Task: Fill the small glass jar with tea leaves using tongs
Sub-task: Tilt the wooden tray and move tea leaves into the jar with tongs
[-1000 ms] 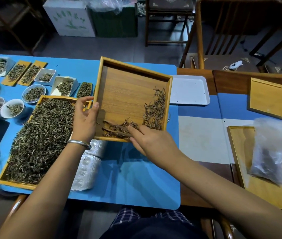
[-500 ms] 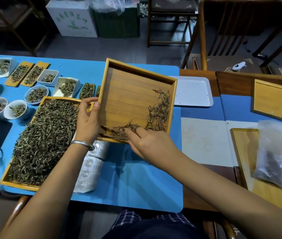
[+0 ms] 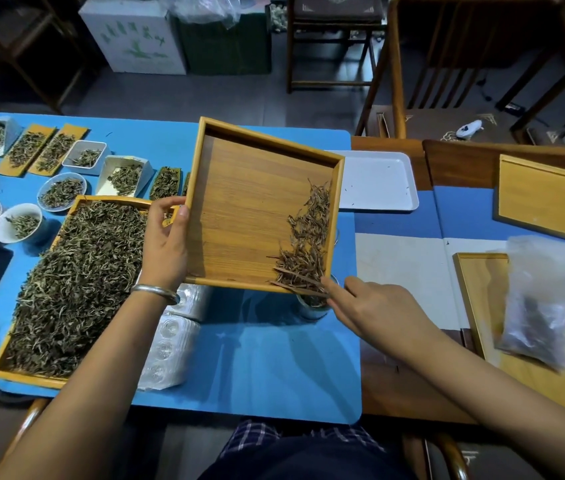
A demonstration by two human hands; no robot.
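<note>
My left hand (image 3: pixel 165 244) grips the left rim of a square wooden tray (image 3: pixel 239 209) and holds it tilted above the blue mat. Brown tea leaves (image 3: pixel 308 237) lie gathered along the tray's right side and near right corner. My right hand (image 3: pixel 374 311) pinches thin dark wooden tongs (image 3: pixel 300 284), whose tips rest in the leaves at that corner. The small glass jar (image 3: pixel 312 306) stands on the mat just under the corner, half hidden by the tray, with some leaves inside.
A large wooden tray of green tea leaves (image 3: pixel 70 282) lies at the left, with several small dishes and boxes of leaves (image 3: pixel 63 192) behind it. A white plastic tray (image 3: pixel 378 181) sits behind. A clear bag of leaves (image 3: pixel 544 303) rests on wooden trays at right. Plastic packaging (image 3: pixel 170 348) lies near my left wrist.
The tilted tray has swung, so the leaves have slid from its near edge to the right corner. My right hand with the tongs has moved right, and the jar now shows beneath the corner.
</note>
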